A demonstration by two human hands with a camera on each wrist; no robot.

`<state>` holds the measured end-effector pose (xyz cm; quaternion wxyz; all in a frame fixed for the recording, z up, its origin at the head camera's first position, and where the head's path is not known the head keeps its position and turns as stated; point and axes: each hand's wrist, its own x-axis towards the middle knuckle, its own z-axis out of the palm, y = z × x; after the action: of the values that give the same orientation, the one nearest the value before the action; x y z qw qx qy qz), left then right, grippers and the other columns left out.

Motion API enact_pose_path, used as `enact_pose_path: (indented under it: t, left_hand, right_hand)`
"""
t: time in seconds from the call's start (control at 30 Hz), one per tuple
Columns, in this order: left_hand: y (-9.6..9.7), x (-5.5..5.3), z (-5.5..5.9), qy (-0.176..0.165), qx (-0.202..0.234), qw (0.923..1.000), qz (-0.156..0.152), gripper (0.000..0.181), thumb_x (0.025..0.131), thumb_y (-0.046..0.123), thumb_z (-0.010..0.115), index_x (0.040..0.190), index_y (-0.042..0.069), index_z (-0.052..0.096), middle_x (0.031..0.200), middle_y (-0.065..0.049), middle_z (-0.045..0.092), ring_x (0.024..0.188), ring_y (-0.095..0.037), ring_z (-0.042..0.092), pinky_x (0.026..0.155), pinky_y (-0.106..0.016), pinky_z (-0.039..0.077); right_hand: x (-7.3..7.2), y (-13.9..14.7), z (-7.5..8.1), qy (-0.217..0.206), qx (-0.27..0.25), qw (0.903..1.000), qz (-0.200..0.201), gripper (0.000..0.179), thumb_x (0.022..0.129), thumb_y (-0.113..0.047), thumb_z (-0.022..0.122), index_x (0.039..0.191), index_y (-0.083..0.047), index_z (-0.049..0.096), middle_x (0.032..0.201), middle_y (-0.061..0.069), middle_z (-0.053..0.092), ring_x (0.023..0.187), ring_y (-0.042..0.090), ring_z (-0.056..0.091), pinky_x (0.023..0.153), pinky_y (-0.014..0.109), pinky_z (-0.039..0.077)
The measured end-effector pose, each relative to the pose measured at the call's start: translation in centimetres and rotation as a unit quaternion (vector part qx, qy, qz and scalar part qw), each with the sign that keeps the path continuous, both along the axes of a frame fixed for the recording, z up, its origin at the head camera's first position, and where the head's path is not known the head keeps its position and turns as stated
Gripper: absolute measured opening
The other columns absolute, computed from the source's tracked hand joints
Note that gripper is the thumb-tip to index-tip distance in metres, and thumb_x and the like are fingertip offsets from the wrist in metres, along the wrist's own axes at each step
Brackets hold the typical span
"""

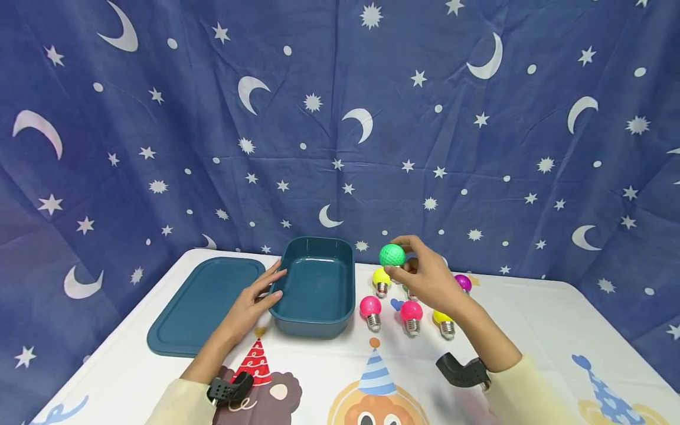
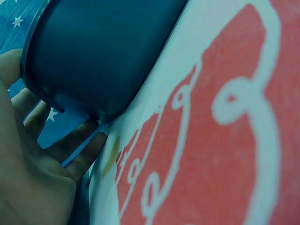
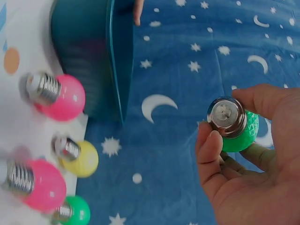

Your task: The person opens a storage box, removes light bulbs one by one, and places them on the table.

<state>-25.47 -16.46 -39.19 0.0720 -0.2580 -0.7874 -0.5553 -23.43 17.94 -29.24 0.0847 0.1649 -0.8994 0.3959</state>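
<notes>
My right hand (image 1: 425, 274) holds a green light bulb (image 1: 392, 255) above the table, between thumb and fingers. In the right wrist view its silver screw base (image 3: 226, 116) faces the camera. My left hand (image 1: 255, 298) touches the left side of a dark teal rectangular box (image 1: 313, 329), its fingers spread and fairly straight. In the left wrist view several fingertips lie against the box's outer wall (image 2: 93, 56), with the thumb at the rim. The part of the box interior that shows holds nothing. Below the right hand lie pink bulbs (image 1: 370, 306) and yellow bulbs (image 1: 382, 277).
A flat teal lid (image 1: 204, 307) lies left of the box. A purple bulb (image 1: 463, 282) sits partly behind the right hand, and another green bulb (image 3: 77, 211) shows in the right wrist view. A blue curtain (image 1: 340, 130) with moons and stars hangs behind the white printed tablecloth (image 1: 319, 378).
</notes>
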Motion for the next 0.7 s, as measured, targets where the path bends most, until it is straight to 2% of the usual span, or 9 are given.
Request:
enact_pose_path:
  t: [0.13, 0.27, 0.5, 0.6, 0.7]
  left_hand:
    - [0.0, -0.1, -0.1, 0.002, -0.001, 1.0000, -0.001, 0.046, 0.096, 0.006, 0.054, 0.139, -0.007, 0.043, 0.153, -0.022, 0.023, 0.139, -0.042, 0.020, 0.104, -0.060, 0.028]
    - [0.0, -0.2, -0.2, 0.003, 0.001, 1.0000, -0.001, 0.045, 0.096, 0.006, 0.054, 0.138, -0.007, 0.044, 0.153, -0.022, 0.024, 0.139, -0.042, 0.020, 0.104, -0.060, 0.029]
    - [0.1, 0.0, 0.1, -0.001, 0.004, 1.0000, -0.003, 0.045, 0.096, 0.005, 0.054, 0.138, -0.008, 0.044, 0.153, -0.022, 0.023, 0.139, -0.043, 0.021, 0.104, -0.060, 0.029]
    - [0.1, -0.1, 0.0, 0.001, 0.000, 1.0000, 0.000, 0.045, 0.096, 0.004, 0.054, 0.138, -0.008, 0.044, 0.153, -0.023, 0.024, 0.138, -0.043, 0.022, 0.103, -0.059, 0.031]
    - [0.0, -0.4, -0.4, 0.005, -0.002, 1.0000, 0.003, 0.045, 0.096, 0.005, 0.054, 0.138, -0.007, 0.045, 0.153, -0.022, 0.025, 0.138, -0.041, 0.023, 0.103, -0.056, 0.033]
  right_hand:
    - [0.4, 1.7, 0.1, -0.002, 0.001, 0.9998, -0.020, 0.048, 0.089, -0.021, 0.069, 0.129, -0.011, 0.046, 0.113, 0.012, 0.054, 0.075, 0.020, 0.059, 0.060, 0.031, 0.050]
    - [1.0, 3.5, -0.2, -0.012, -0.004, 0.9991, -0.040, 0.050, 0.090, -0.027, 0.068, 0.131, -0.010, 0.044, 0.118, 0.013, 0.052, 0.087, 0.023, 0.063, 0.067, 0.032, 0.053]
    - [1.7, 6.4, -1.6, -0.014, 0.010, 0.9968, -0.078, 0.054, 0.091, -0.032, 0.065, 0.133, -0.007, 0.043, 0.122, 0.015, 0.050, 0.099, 0.028, 0.063, 0.079, 0.037, 0.055]
    - [1.7, 7.8, -2.4, -0.012, 0.018, 0.9958, -0.089, 0.055, 0.092, -0.032, 0.065, 0.133, -0.005, 0.042, 0.123, 0.016, 0.049, 0.098, 0.028, 0.063, 0.078, 0.036, 0.054]
    - [1.8, 9.2, -3.2, -0.017, 0.026, 0.9941, -0.104, 0.058, 0.091, -0.036, 0.065, 0.134, -0.004, 0.041, 0.123, 0.017, 0.049, 0.095, 0.027, 0.061, 0.072, 0.031, 0.053]
